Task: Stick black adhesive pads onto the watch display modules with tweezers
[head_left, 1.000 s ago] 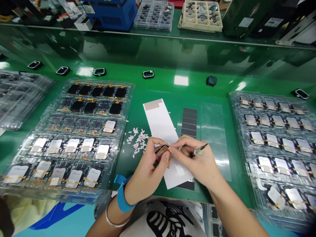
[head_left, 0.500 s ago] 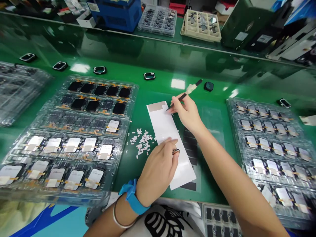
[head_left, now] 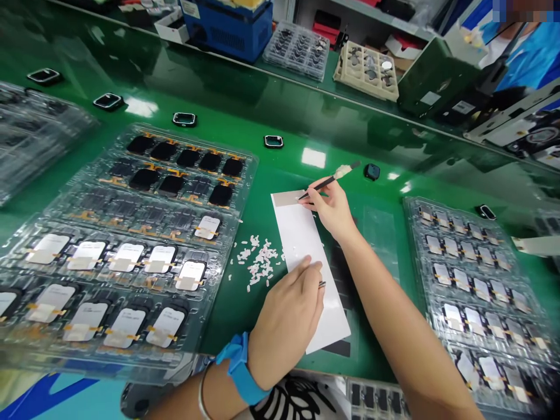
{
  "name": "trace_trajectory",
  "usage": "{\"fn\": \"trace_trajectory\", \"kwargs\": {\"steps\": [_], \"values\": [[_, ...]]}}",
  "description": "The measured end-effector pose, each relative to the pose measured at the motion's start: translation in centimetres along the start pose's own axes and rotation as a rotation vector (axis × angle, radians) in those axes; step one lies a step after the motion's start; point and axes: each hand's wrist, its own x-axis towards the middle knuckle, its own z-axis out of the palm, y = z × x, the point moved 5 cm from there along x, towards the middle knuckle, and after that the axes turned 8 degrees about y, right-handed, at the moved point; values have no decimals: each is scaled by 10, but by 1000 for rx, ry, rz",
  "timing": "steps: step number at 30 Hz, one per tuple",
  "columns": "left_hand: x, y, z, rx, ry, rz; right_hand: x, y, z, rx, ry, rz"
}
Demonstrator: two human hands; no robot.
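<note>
A white sheet of backing paper (head_left: pixel 301 227) lies on the green bench, with a grey-beige strip (head_left: pixel 286 199) across its far end. My right hand (head_left: pixel 329 209) is closed in a pinch round dark tweezers (head_left: pixel 322 184) wrapped with whitish tape. Their tip meets the grey strip, where a small pale bit shows. Lower on the sheet rests my left hand (head_left: pixel 289 318), its fingers curled together. Something small and dark shows between its fingers, too little to name. Left of the sheet lies a loose heap of small white pieces (head_left: pixel 261 262).
Clear trays hold watch screens at left (head_left: pixel 126 256) and right (head_left: pixel 470 251). Several watch frames (head_left: pixel 273 142) stand in a row behind. A clear sheet with dark strips (head_left: pixel 341 262) lies partly under the paper. A raised shelf holds a blue box (head_left: pixel 227 29) and a beige part tray (head_left: pixel 367 69).
The tweezers' tip has moved from the strip's right-hand edge onto the strip, lying at a flatter slant. My left hand stays on the sheet. The whole view has shifted slightly.
</note>
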Motion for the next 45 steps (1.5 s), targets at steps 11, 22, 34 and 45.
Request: {"fn": "trace_trajectory", "kwargs": {"steps": [11, 22, 34, 45], "values": [[1, 1, -3, -23, 5, -8, -1, 1, -2, 15, 26, -7], [0, -1, -2, -31, 10, -18, 1, 2, -5, 18, 67, -22], [1, -1, -2, -4, 1, -8, 4, 0, -3, 12, 62, -63], [-3, -3, -9, -157, 125, -32, -14, -44, -16, 193, -77, -3]]}}
